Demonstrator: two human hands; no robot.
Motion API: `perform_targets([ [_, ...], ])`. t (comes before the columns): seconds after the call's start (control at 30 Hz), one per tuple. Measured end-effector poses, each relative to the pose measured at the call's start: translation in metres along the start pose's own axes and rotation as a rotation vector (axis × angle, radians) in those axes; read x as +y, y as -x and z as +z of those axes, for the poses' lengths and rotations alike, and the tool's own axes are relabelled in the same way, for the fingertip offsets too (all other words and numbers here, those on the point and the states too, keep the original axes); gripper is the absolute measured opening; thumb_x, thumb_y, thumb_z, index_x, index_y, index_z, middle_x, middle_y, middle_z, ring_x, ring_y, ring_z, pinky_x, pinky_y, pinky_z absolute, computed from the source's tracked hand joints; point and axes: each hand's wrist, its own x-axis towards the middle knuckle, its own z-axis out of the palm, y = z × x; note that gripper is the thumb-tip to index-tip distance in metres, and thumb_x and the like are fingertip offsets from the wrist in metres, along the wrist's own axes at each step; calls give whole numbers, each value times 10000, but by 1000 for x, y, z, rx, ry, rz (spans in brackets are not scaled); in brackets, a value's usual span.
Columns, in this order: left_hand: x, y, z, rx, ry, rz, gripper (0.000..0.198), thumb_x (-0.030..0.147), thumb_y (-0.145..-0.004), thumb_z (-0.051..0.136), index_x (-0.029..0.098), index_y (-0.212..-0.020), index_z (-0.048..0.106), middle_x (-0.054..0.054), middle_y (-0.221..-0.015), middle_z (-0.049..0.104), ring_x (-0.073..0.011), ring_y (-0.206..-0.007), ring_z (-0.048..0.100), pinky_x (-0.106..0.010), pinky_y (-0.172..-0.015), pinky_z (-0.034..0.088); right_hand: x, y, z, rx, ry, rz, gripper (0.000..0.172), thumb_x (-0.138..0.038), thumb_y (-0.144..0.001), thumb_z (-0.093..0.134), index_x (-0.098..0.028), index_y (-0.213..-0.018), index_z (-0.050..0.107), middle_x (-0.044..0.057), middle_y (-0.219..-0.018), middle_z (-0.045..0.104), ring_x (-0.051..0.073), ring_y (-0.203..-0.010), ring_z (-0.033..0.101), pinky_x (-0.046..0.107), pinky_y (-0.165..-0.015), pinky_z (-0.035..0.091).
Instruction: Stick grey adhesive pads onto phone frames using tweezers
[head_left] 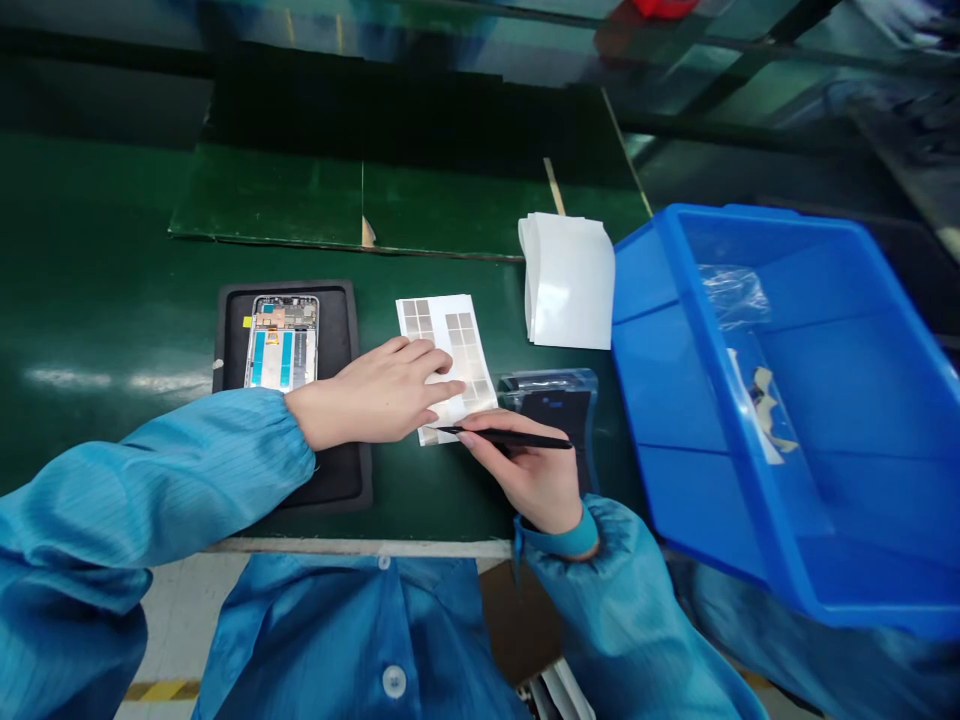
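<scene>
L hand (pixel 375 395) lay flat, L fingers (pixel 420 362) extended & slightly spread, gripping nothing, resting on a sheet of grey adhesive squares (pixel 457 335) on white backing. R hand (pixel 529 480) was closed round black tweezers (pixel 517 438), pinched b/w thumb & fingers, w/ the tip reaching left over the sheet's lower corner, just below the L fingertips. Couldn't tell if the tip had hold of a square.

Left of the L fingers, under the wrist, sat a black rubber tray (pixel 337 340) holding an opened phone frame (pixel 283 340) w/ teal strips inside. Past the L fingertips, further from the person, lay a curled stack of white sheets (pixel 570 285). Just beyond the R fingers was a clear bag w/ a dark item inside (pixel 551 400), partly under the tweezers. Right of the R hand stood a tilted blue plastic bin (pixel 637 300) w/ a clear wrapper (pixel 735 295) & pale scraps (pixel 769 410) in it. All of this sat on a green bench mat (pixel 97 300). Both arms wore blue ESD sleeves (pixel 150 470).
</scene>
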Motion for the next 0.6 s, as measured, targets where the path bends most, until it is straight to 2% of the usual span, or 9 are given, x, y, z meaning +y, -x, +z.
perform_targets([
  [0.23,0,1,0,15,2,-6,415,338,-966,547,209,-1358,579,-131,-1312,553,-300,-1205,497,-424,-1003,363,-1,3,-4,37,5,-16,65,-290,-837,764,-242,-876,747,43,-863,780,232,-806,744,370,-763,633],
  [0.6,0,2,-1,11,-20,-9,407,347,-974,528,204,-1352,583,-134,-1316,550,-304,-1192,506,-427,-992,369,3,-1,2,-17,120,-36,99,-303,-842,762,-231,-906,742,39,-887,781,224,-812,743,373,-798,628],
])
